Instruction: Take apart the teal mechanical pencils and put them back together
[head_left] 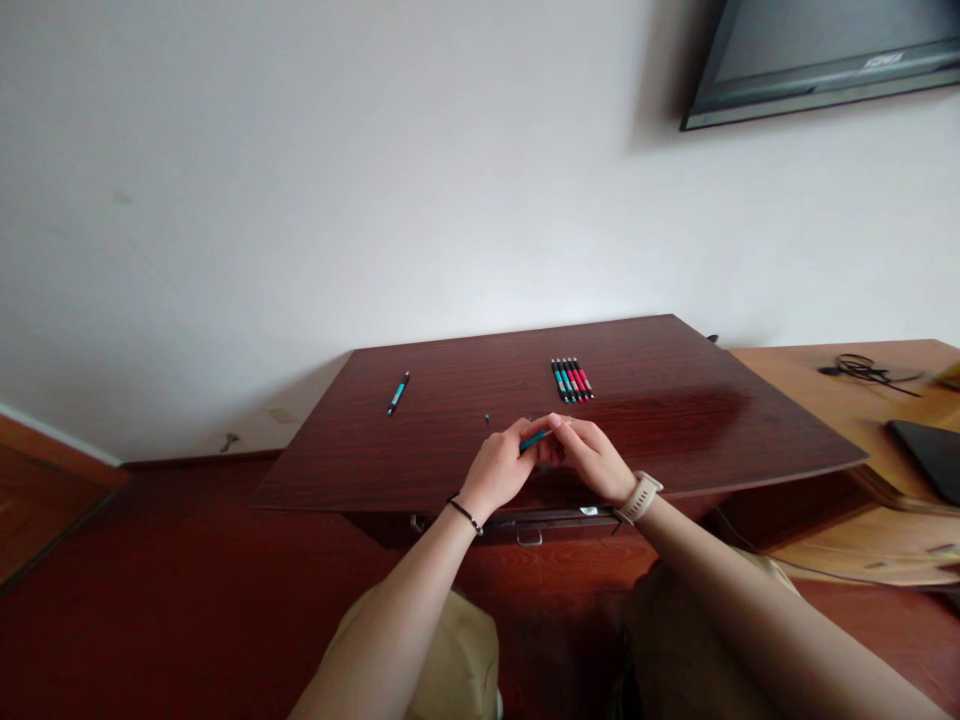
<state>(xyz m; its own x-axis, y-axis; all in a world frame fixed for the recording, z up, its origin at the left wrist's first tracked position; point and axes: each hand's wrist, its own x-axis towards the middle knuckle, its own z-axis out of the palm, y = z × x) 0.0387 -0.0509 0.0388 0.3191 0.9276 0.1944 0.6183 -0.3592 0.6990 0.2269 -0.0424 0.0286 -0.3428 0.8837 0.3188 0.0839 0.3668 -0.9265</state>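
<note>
Just above the front of the dark wooden table (435, 460), my two hands meet around a blue-teal pen (534, 440). My left hand (496, 468) has its fingers wrapped round the barrel. The fingers of my right hand (596, 462) are closed at the pen's other end, and the thumb hides part of it. A tiny teal piece (487, 417) lies on the tabletop just beyond my left hand. Farther back, a row of several black pens with teal and red parts (572, 380) lies side by side. One teal and black pen (398, 394) lies apart at the left.
A lighter wooden desk (810, 400) adjoins on the right, bearing a coiled black cable (862, 370) and a dark flat device (930, 455). A screen (832, 60) hangs on the white wall above. Below the table's front edge is a drawer handle (529, 538).
</note>
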